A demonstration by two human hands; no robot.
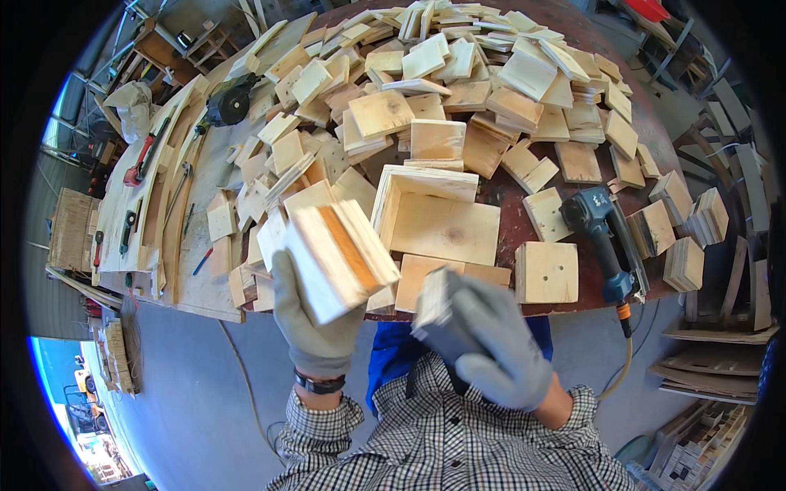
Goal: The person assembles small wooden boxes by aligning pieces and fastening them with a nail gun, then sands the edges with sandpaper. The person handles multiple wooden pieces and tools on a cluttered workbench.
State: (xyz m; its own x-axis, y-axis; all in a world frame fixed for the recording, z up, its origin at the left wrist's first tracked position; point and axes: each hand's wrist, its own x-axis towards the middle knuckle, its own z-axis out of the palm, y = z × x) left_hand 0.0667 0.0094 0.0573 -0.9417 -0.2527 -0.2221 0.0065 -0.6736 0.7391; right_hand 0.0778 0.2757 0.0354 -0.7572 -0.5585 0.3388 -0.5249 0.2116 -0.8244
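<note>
My gloved left hand (315,327) is closed round a thick block of layered wood (340,258), held tilted above the table's near edge. One orange-brown stripe runs across its pale face. In my gloved right hand (512,344) is a dark-faced sanding block (446,319) with a pale, layered edge, slightly blurred. The two blocks are apart, with the sanding block to the right and a little lower. Just beyond them, an open corner of plywood boards (446,229) stands on the table. A square plywood piece (546,272) lies to the right of it.
A large heap of plywood squares (381,113) covers the table's far part. At the right lies a blue-and-black nail gun (602,237) with a hose (626,360) hanging off the edge. Long strips, a red-handled tool (141,159) and a black tool (229,100) lie left.
</note>
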